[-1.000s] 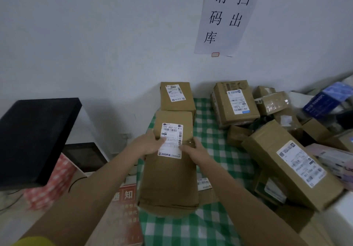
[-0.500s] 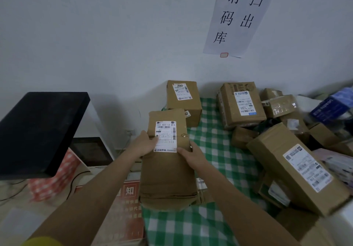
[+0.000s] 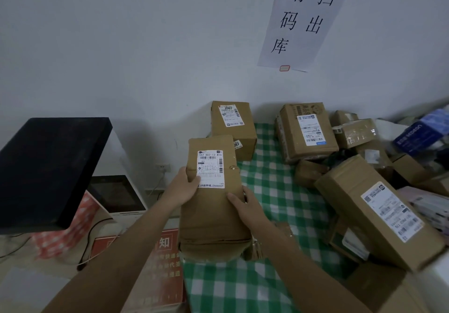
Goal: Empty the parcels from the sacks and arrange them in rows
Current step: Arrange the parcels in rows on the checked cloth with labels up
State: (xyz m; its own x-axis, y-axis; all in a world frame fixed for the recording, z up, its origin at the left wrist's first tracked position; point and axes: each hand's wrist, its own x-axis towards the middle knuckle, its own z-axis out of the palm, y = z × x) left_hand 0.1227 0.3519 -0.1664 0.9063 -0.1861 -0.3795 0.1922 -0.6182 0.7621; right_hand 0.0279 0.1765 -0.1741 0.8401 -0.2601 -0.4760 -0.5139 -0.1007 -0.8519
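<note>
Gripping the long parcel (image 3: 213,201) with left hand (image 3: 181,188) and right hand (image 3: 245,207), fingers clamped on its sides; best lowered square, at six o'clock of the 2097 box (image 3: 232,128).

A green-checked tablecloth (image 3: 272,191) covers the table, with cardboard parcels (image 3: 306,132) lying on it.

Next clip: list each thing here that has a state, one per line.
Held parcel: label up, gripped at both sides.
Left hand: grips the parcel's left edge.
Right hand: grips its right edge.
Box marked 2097: sealed, against the wall.
Long box: tilted on the pile.
Screen: dark.
</note>
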